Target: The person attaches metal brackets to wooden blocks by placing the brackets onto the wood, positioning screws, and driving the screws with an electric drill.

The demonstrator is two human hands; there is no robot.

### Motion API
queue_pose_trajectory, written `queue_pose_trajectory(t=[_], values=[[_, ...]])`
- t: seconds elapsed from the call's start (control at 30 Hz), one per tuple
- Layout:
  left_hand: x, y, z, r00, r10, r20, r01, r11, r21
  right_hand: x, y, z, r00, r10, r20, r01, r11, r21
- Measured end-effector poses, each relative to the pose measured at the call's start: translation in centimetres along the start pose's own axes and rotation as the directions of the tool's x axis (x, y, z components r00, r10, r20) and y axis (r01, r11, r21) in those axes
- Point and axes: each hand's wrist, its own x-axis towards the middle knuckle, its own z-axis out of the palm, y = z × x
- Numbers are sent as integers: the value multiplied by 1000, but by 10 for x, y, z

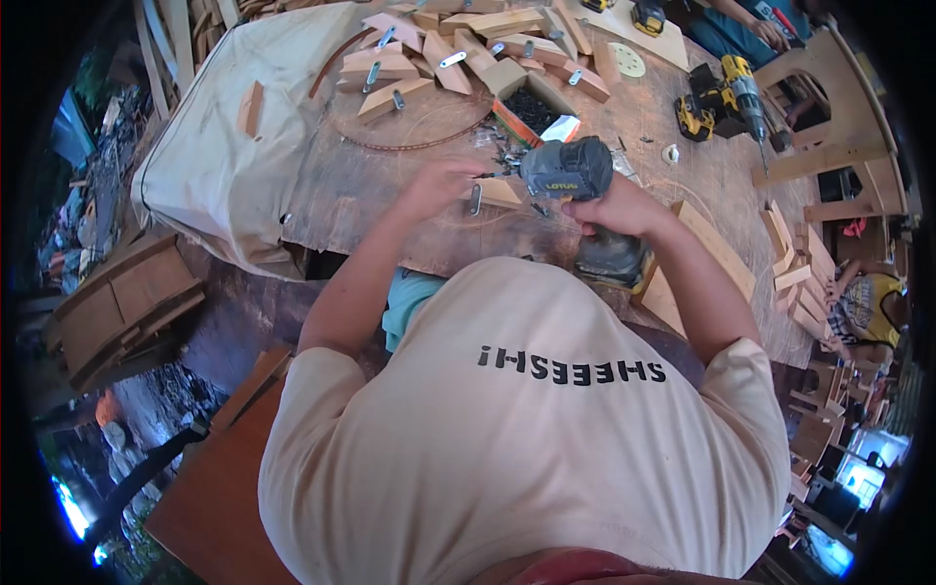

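My right hand (619, 207) is wrapped round the handle of a dark grey cordless drill (567, 168). Its bit points left, across a small wooden block (499, 193) on the workbench (390, 210). A small metal plate (476, 200) shows at the block's left end. My left hand (444, 185) has its fingers closed at the tip of the bit; whatever they pinch is too small to make out. Just beyond the drill, an open carton (531, 109) holds dark screws, with some loose screws spilled beside it.
Cut wood blocks (390, 73), several with metal plates, are piled at the back. A yellow drill (741, 93) lies at the back right, near a co-worker's hand (770, 34). Boards (717, 249) lie beside my right forearm. A cloth-covered stack (224, 146) stands left.
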Motion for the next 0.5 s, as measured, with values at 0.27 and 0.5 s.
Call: queue_pose_trajectory(t=[0.27, 0.5], values=[[-11, -16, 13, 996, -90, -10, 87, 985, -150, 18, -46, -8, 986, 124, 109, -84, 945, -315], [-10, -28, 15, 991, -134, 3, 133, 974, -182, 32, -59, -3, 975, 179, 132, -98, 877, -471]])
